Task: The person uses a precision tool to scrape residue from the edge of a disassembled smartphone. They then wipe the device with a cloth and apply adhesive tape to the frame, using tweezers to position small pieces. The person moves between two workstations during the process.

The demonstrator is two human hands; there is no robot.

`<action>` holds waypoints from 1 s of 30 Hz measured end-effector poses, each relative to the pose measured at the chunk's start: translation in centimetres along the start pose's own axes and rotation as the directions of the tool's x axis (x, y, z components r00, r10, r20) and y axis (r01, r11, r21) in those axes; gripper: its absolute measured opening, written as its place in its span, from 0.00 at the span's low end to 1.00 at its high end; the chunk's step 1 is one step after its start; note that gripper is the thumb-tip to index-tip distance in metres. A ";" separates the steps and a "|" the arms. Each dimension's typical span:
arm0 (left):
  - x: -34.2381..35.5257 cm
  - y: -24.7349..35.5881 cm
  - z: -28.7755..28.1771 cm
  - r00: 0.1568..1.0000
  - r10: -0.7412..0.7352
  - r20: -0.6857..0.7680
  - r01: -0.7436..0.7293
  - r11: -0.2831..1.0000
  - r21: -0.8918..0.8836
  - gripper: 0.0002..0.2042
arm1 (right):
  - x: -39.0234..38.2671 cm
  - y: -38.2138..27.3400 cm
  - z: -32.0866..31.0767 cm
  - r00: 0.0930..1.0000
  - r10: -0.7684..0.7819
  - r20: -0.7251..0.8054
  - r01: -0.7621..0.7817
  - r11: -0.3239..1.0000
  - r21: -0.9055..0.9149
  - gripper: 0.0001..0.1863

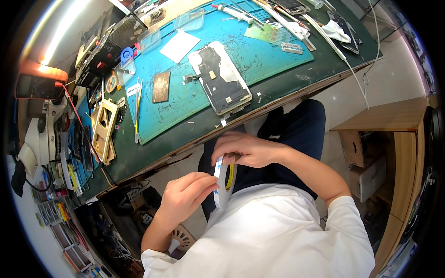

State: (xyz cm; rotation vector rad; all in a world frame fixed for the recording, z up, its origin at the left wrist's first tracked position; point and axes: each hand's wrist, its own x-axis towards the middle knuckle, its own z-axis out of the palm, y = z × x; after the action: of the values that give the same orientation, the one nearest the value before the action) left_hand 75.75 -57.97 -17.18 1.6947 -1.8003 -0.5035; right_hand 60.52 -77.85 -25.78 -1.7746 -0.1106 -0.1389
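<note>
A narrow roll of white tape with blue printing (pixel 218 197) and a yellow inner ring is held upright above my lap. My right hand (pixel 250 150) grips the top of the roll, with a thumb and fingers around its rim. My left hand (pixel 185 194) is closed, its fingertips pinched at the roll's near left side; whether they hold a loose tape end is too small to tell. Beyond my hands, a disassembled phone part (pixel 220 81) with a black back and pale frame lies on the blue work mat (pixel 171 123), close to the table's front edge.
Left on the mat are a brown metal plate (pixel 161 86) and yellow-handled tweezers (pixel 137 111). White paper (pixel 180 47), a syringe (pixel 235 14) and a blade (pixel 291 48) lie farther back. A gold-coloured metal fixture (pixel 105 125) and an orange multimeter (pixel 39 81) stand left. A wooden cabinet (pixel 380 116) is at right.
</note>
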 end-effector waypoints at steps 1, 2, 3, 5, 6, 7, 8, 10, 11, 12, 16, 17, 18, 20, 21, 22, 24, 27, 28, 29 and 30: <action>-0.1 0.1 -0.2 1.000 0.023 -0.013 -0.023 1.000 0.004 0.10 | 0.2 -0.2 -0.1 1.000 -0.008 0.030 0.007 1.000 0.024 0.10; -0.1 0.2 -0.3 0.999 0.047 -0.025 -0.046 0.999 0.008 0.11 | 0.5 -0.3 -0.2 0.998 -0.016 0.059 0.013 0.999 0.048 0.11; 0.0 0.2 -0.4 0.998 0.059 -0.019 -0.058 0.998 0.017 0.11 | 0.7 -0.4 -0.2 0.996 -0.025 0.090 0.018 0.997 0.073 0.11; 0.1 0.2 -0.5 0.997 0.083 -0.006 -0.083 0.996 0.034 0.12 | 1.0 0.3 -0.4 0.991 -0.057 0.120 0.048 0.996 0.076 0.12; 0.4 0.0 -0.4 0.991 0.127 -0.029 -0.126 0.991 0.046 0.12 | 1.2 0.9 -0.3 0.988 -0.074 0.136 0.063 0.995 0.079 0.12; 0.8 -0.4 -0.2 0.984 0.172 -0.052 -0.169 0.984 0.060 0.13 | 1.2 1.4 -0.1 0.988 -0.048 0.148 0.028 0.991 0.130 0.12; 1.0 -0.7 0.1 0.973 0.217 -0.074 -0.211 0.975 0.075 0.13 | 1.3 2.0 0.1 0.986 -0.023 0.162 -0.007 0.984 0.181 0.13; 1.0 -1.2 0.2 0.974 0.219 -0.063 -0.214 0.974 0.075 0.13 | 1.4 2.8 0.3 0.984 0.001 0.180 -0.044 0.971 0.233 0.14; 1.0 -1.5 0.2 0.974 0.221 -0.057 -0.216 0.973 0.075 0.13 | 1.6 3.1 0.3 0.983 0.000 0.184 -0.044 0.971 0.236 0.15; 0.8 -1.8 0.3 0.975 0.212 -0.065 -0.209 0.976 0.058 0.13 | 1.7 3.3 0.4 0.982 0.001 0.190 -0.047 0.970 0.237 0.16; 0.3 -2.5 0.3 0.980 0.188 -0.072 -0.186 0.982 0.028 0.12 | 1.7 3.5 0.9 0.986 0.040 0.163 -0.084 0.957 0.276 0.18; 0.4 -2.7 0.2 0.980 0.185 -0.068 -0.183 0.983 0.031 0.12 | 1.7 3.4 1.1 0.991 0.018 0.133 -0.054 0.962 0.268 0.18; 0.3 -2.8 0.2 0.981 0.183 -0.061 -0.182 0.983 0.016 0.11 | 1.7 3.2 1.2 0.994 -0.003 0.106 -0.025 0.965 0.261 0.18; 0.4 -3.1 0.0 0.982 0.181 -0.045 -0.182 0.983 -0.013 0.11 | 1.6 2.4 1.1 0.989 0.081 0.122 -0.108 0.966 0.236 0.19; 0.4 -3.2 0.0 0.983 0.179 -0.038 -0.180 0.983 -0.022 0.11 | 1.5 1.9 1.0 0.984 0.124 0.128 -0.150 0.964 0.222 0.19; 0.5 -3.3 -0.1 0.984 0.177 -0.030 -0.178 0.983 -0.032 0.10 | 1.5 1.7 1.0 0.985 0.128 0.112 -0.149 0.967 0.207 0.19; 0.5 -3.3 -0.2 0.984 0.178 -0.019 -0.178 0.983 -0.036 0.10 | 1.4 1.3 1.2 0.987 0.136 0.082 -0.148 0.973 0.179 0.19; 0.6 -3.3 -0.3 0.985 0.173 -0.010 -0.173 0.984 -0.031 0.09 | 0.9 1.4 2.5 0.991 0.047 -0.127 -0.046 0.999 0.005 0.18; 0.7 -3.4 -0.3 0.986 0.165 -0.008 -0.165 0.986 -0.034 0.09 | 0.5 0.9 2.8 0.977 0.088 -0.192 -0.097 0.995 -0.038 0.18; 0.8 -3.5 -0.4 0.988 0.157 -0.005 -0.157 0.987 -0.037 0.09 | -0.1 0.2 2.9 0.958 0.126 -0.258 -0.150 0.986 -0.078 0.19; 0.8 -3.5 -0.4 0.988 0.151 -0.006 -0.152 0.987 -0.046 0.09 | -0.7 -0.9 3.0 0.934 0.158 -0.320 -0.202 0.973 -0.110 0.20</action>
State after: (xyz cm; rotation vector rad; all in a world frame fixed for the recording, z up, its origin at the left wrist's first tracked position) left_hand 78.67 -59.12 -19.00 1.5128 -1.8834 -0.4728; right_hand 59.82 -74.71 -25.67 -1.8717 0.2963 -0.2963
